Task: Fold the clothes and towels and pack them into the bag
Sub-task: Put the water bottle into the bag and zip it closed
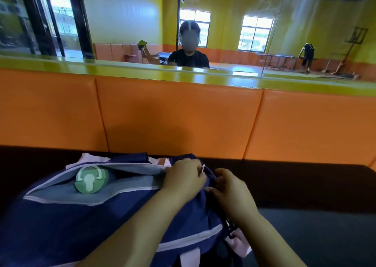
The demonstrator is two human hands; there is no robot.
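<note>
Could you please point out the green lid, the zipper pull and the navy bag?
green lid point(91, 179), head view, centre of its top
zipper pull point(202, 168), head view, its white tip
navy bag point(81, 232), head view, bare side panel

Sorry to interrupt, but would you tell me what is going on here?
A person is working at the right end of a navy bag lying on a dark bench. The left hand pinches what looks like the white zipper pull, while the right hand grips the bag's fabric beside it. The main opening gapes, showing a green bottle lid and grey-blue fabric inside. The bag seems packed and about to be zipped shut.
</note>
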